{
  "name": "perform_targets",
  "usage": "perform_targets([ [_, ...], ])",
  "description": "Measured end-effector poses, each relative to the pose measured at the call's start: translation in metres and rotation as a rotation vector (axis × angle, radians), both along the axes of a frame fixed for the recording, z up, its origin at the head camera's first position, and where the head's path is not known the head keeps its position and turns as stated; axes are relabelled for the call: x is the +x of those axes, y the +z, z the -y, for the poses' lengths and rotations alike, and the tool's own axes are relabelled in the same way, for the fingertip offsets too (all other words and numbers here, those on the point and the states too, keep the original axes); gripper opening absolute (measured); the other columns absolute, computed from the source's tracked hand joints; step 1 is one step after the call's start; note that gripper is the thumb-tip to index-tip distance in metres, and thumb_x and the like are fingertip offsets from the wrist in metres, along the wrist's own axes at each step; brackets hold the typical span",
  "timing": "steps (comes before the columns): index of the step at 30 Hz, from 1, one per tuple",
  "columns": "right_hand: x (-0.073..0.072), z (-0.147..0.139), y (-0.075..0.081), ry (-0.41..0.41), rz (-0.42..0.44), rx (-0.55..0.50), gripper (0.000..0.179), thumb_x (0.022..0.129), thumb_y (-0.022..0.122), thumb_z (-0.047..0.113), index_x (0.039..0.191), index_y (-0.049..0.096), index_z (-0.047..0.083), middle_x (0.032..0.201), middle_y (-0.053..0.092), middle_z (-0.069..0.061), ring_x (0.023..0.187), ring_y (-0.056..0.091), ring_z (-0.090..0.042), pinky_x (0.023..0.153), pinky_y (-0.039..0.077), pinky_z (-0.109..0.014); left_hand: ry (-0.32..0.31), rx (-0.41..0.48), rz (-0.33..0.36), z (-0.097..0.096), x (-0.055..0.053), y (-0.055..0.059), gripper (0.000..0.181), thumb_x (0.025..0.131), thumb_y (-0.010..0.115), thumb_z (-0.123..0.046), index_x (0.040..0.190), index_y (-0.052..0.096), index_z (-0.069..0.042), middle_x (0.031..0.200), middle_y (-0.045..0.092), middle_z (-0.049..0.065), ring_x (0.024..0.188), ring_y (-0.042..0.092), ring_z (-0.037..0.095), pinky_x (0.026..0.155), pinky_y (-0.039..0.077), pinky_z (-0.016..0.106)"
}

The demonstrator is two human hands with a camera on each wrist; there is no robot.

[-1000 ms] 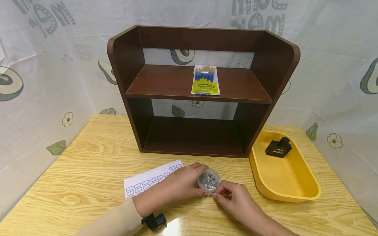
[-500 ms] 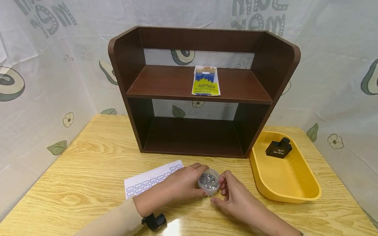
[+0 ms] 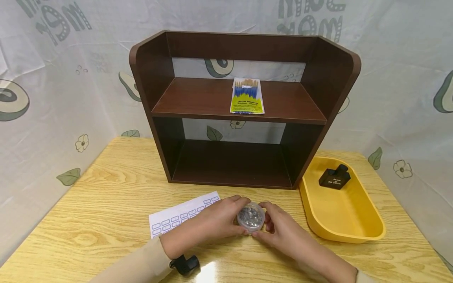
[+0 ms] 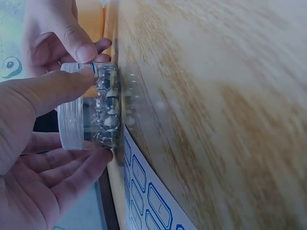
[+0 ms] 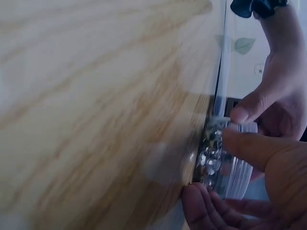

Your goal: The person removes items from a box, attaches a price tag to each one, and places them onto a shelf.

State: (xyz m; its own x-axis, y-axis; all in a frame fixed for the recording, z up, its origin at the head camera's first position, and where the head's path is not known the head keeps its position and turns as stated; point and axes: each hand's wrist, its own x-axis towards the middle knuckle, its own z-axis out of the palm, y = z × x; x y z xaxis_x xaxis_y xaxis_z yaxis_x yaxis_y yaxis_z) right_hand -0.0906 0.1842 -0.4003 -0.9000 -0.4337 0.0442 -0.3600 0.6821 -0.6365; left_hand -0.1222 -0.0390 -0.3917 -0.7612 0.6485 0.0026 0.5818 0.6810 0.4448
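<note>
Head view shows the left hand (image 3: 221, 218) and right hand (image 3: 287, 232) on either side of a round clear jar (image 3: 251, 217), which stands upright on the wood-grain table (image 3: 106, 196) in front of the dark brown shelf unit (image 3: 198, 94); silvery pieces show through its lid. The left thumb and fingers are spread only as wide as the jar and grip it from its left, the thumb at the near side and the fingers at the far side; the right thumb and curled fingers hold it from its right in the same manner. Left wrist view shows a small blue-edged label (image 4: 94, 70) on the jar's side wall, between the two thumbtips and partly hidden; right wrist view shows the right thumb lying against the jar's side, the jar's base down on the tabletop.

A white sheet of blue-outlined labels (image 3: 166, 220) lies on the table, partly behind the left forearm; a black device (image 3: 185, 265) is at the left wrist. On the upper shelf lies a pack of artist brushes (image 3: 246, 98); right of the unit sits a yellow tray (image 3: 336, 216) with a black bottle (image 3: 334, 179) inside it.
</note>
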Motion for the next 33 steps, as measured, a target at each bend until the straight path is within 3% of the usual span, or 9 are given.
perform_targets([
  [7,-0.006,-0.005,-0.001,0.045,-0.028,0.044,0.062,0.088,0.085,0.037,0.134,0.058,0.005,0.110,0.063,0.000,0.089,0.057,-0.008,0.073,0.053,-0.021,-0.023,0.033,0.011,0.002,-0.002,-0.001,0.068,0.085,0.089,-0.030,0.143,0.058,-0.010,0.131,0.069,0.004,0.115,0.067,0.012,0.098,0.057,0.026],
  [10,-0.009,-0.007,-0.001,0.062,-0.039,0.070,0.067,0.089,0.084,0.038,0.140,0.056,0.005,0.127,0.067,-0.006,0.108,0.067,-0.019,0.090,0.061,-0.034,-0.030,0.055,0.019,0.003,-0.003,-0.001,0.069,0.084,0.090,-0.029,0.142,0.058,-0.010,0.132,0.069,0.004,0.116,0.067,0.012,0.099,0.057,0.027],
  [13,-0.010,-0.009,-0.003,0.084,-0.044,0.072,0.076,0.090,0.082,0.039,0.149,0.051,0.002,0.144,0.063,-0.015,0.130,0.065,-0.033,0.106,0.055,-0.049,-0.034,0.073,0.031,0.003,-0.004,-0.002,0.070,0.084,0.090,-0.028,0.143,0.058,-0.009,0.134,0.069,0.004,0.118,0.067,0.013,0.101,0.056,0.027],
  [15,-0.011,-0.011,-0.005,0.103,-0.037,0.054,0.078,0.091,0.081,0.039,0.152,0.049,0.001,0.150,0.060,-0.018,0.136,0.061,-0.036,0.110,0.052,-0.052,-0.035,0.083,0.041,0.003,-0.005,-0.003,0.070,0.084,0.090,-0.027,0.144,0.058,-0.009,0.135,0.069,0.004,0.120,0.067,0.013,0.102,0.056,0.027],
  [22,-0.016,-0.014,-0.006,0.174,0.009,-0.041,0.071,0.094,0.077,0.043,0.148,0.052,0.003,0.146,0.063,-0.015,0.129,0.067,-0.031,0.102,0.058,-0.041,-0.026,0.110,0.107,0.006,-0.006,-0.002,0.073,0.086,0.088,-0.030,0.147,0.055,-0.010,0.143,0.065,0.006,0.128,0.064,0.016,0.107,0.055,0.030],
  [25,-0.016,-0.014,-0.006,0.177,0.020,-0.048,0.073,0.094,0.077,0.045,0.148,0.052,0.002,0.145,0.063,-0.017,0.127,0.069,-0.031,0.101,0.059,-0.040,-0.011,0.116,0.155,0.012,-0.007,0.001,0.076,0.091,0.082,-0.041,0.152,0.050,-0.010,0.151,0.060,0.008,0.136,0.061,0.021,0.111,0.054,0.038],
  [28,-0.017,-0.014,-0.007,0.175,0.035,-0.051,0.075,0.093,0.078,0.043,0.148,0.051,0.000,0.144,0.064,-0.018,0.125,0.070,-0.031,0.100,0.060,-0.040,0.016,0.177,0.169,0.022,-0.009,0.008,0.071,0.098,0.072,-0.046,0.154,0.049,-0.009,0.151,0.059,0.011,0.137,0.060,0.026,0.110,0.054,0.044],
  [31,-0.016,-0.013,-0.007,0.150,0.062,-0.055,0.074,0.091,0.080,0.042,0.147,0.051,0.002,0.142,0.065,-0.015,0.124,0.070,-0.028,0.101,0.059,-0.039,0.064,0.299,0.107,0.036,-0.013,0.020,0.057,0.102,0.068,-0.038,0.149,0.054,-0.008,0.144,0.065,0.012,0.130,0.065,0.029,0.105,0.058,0.044],
  [33,-0.016,-0.012,-0.007,0.128,0.081,-0.056,0.074,0.090,0.081,0.043,0.146,0.052,0.005,0.141,0.066,-0.011,0.124,0.070,-0.026,0.101,0.059,-0.038,0.129,0.382,0.020,0.045,-0.016,0.030,0.047,0.102,0.070,-0.031,0.142,0.060,-0.008,0.135,0.070,0.011,0.121,0.070,0.028,0.101,0.060,0.042],
])
